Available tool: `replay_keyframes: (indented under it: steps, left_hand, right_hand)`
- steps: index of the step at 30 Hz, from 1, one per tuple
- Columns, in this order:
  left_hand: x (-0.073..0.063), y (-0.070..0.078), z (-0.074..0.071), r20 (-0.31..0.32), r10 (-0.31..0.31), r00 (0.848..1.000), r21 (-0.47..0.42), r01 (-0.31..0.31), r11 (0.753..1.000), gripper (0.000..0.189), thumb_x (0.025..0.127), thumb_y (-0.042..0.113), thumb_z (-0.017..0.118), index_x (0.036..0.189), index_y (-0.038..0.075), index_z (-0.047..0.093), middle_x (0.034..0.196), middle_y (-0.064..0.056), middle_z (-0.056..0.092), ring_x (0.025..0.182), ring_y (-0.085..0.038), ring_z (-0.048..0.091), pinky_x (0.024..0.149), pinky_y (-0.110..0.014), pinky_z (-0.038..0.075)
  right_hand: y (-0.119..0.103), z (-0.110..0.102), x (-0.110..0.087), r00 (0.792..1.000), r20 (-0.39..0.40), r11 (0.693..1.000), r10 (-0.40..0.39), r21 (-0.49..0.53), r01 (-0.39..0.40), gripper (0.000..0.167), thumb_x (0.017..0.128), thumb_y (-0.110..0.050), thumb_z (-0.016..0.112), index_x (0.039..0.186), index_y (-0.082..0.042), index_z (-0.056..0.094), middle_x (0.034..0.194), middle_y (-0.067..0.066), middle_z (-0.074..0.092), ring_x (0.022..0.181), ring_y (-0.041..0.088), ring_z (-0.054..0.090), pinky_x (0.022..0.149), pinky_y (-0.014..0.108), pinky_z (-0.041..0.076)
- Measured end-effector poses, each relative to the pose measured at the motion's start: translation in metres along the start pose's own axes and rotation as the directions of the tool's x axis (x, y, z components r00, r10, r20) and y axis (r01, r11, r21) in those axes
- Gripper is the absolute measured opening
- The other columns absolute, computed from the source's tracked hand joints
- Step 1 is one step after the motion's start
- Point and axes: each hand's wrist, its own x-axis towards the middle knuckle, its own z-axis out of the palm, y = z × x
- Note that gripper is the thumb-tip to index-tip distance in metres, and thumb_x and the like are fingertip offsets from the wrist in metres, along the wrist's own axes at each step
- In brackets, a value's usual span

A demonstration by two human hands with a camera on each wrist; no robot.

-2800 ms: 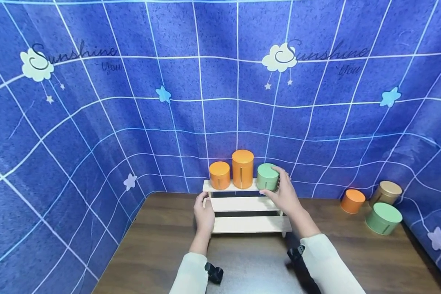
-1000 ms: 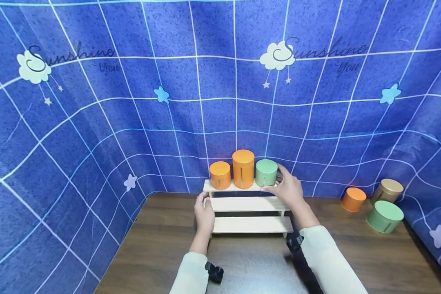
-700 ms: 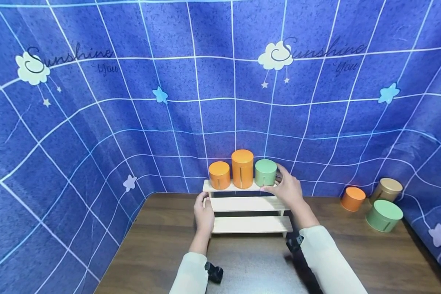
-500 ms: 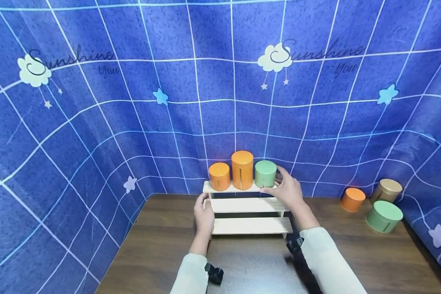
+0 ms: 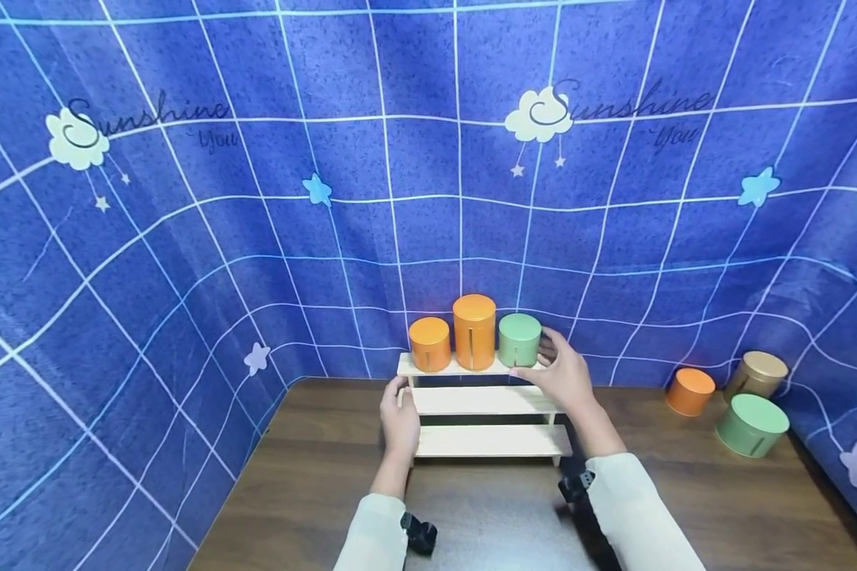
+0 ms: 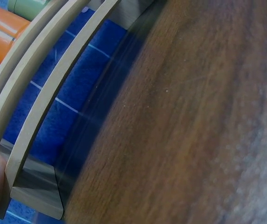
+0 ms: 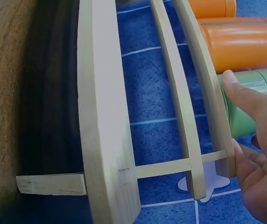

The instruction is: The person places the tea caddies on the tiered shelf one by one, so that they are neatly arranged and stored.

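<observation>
A three-tier pale wooden display rack stands on the brown table. On its top tier, left to right, are a short orange canister, a taller orange canister and a green lidded canister. My left hand grips the rack's left end, thumb in front. The right hand is around the green canister's right side. In the right wrist view its thumb lies on the canister's side by the tier, while the lower fingers are at the tier's end. The left wrist view shows little of the left hand.
Further right on the table stand a short orange canister, a gold canister and a wide green canister. A blue gridded cloth hangs behind and along both sides. Both wrists carry black cameras.
Since the oldest frame the green canister has shifted slightly back and left on the top tier. The right hand's fingers have slid from its lid edge to its right side. The left hand stays put.
</observation>
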Motion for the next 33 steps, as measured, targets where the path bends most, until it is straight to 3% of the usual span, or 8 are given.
replay_keyframes:
  steps: [4, 7, 13, 21, 33]
  left_hand:
    - [-0.002, 0.0, 0.0, -0.008, -0.011, 1.0, 0.008, 0.011, 1.0, 0.029, 0.1, -0.001, 0.053, 0.127, -0.002, 0.063, 0.129, -0.018, 0.063, 0.13, -0.031, 0.052, 0.112, -0.047, 0.037]
    - [-0.003, -0.001, 0.001, -0.012, -0.008, 1.0, 0.008, 0.008, 1.0, 0.029, 0.1, -0.002, 0.053, 0.127, -0.003, 0.063, 0.129, -0.018, 0.063, 0.129, -0.032, 0.052, 0.111, -0.048, 0.037]
    - [-0.002, -0.003, 0.005, 0.003, -0.011, 1.0, 0.005, 0.011, 1.0, 0.029, 0.1, -0.001, 0.053, 0.127, -0.001, 0.063, 0.13, -0.017, 0.062, 0.13, -0.03, 0.051, 0.111, -0.047, 0.037]
    - [0.0, -0.002, 0.002, 0.0, 0.003, 1.0, 0.011, -0.003, 1.0, 0.028, 0.1, -0.002, 0.053, 0.127, -0.002, 0.063, 0.129, -0.018, 0.062, 0.129, -0.03, 0.052, 0.111, -0.046, 0.038]
    - [0.0, 0.004, 0.0, -0.005, 0.012, 1.0, 0.006, -0.012, 1.0, 0.029, 0.099, -0.004, 0.053, 0.126, -0.004, 0.062, 0.128, -0.02, 0.062, 0.129, -0.033, 0.052, 0.11, -0.048, 0.038]
  right_hand:
    - [0.006, 0.001, -0.007, 1.0, 0.011, 1.0, -0.02, 0.015, 0.019, 0.098, 0.07, -0.022, 0.095, 0.151, -0.008, 0.041, 0.134, 0.02, 0.058, 0.122, 0.034, 0.059, 0.101, 0.039, 0.05]
    - [0.009, 0.003, -0.012, 0.997, 0.009, 0.997, -0.079, -0.015, 0.079, 0.096, 0.072, -0.016, 0.093, 0.152, -0.008, 0.04, 0.135, 0.02, 0.055, 0.124, 0.035, 0.056, 0.104, 0.046, 0.047]
    - [0.011, 0.002, -0.019, 0.982, -0.076, 0.982, -0.174, -0.089, 0.167, 0.097, 0.073, -0.016, 0.092, 0.153, -0.003, 0.038, 0.139, 0.024, 0.052, 0.128, 0.04, 0.049, 0.108, 0.057, 0.037]
    - [0.019, -0.009, -0.03, 0.973, -0.139, 0.974, -0.187, -0.153, 0.165, 0.096, 0.072, -0.016, 0.091, 0.152, 0.0, 0.039, 0.149, 0.024, 0.046, 0.147, 0.044, 0.023, 0.116, 0.063, 0.021]
    - [0.009, -0.046, -0.042, 0.961, -0.222, 0.972, -0.165, -0.203, 0.12, 0.083, 0.077, -0.01, 0.084, 0.146, 0.009, 0.042, 0.14, 0.03, 0.052, 0.143, 0.053, 0.025, 0.119, 0.059, 0.018]
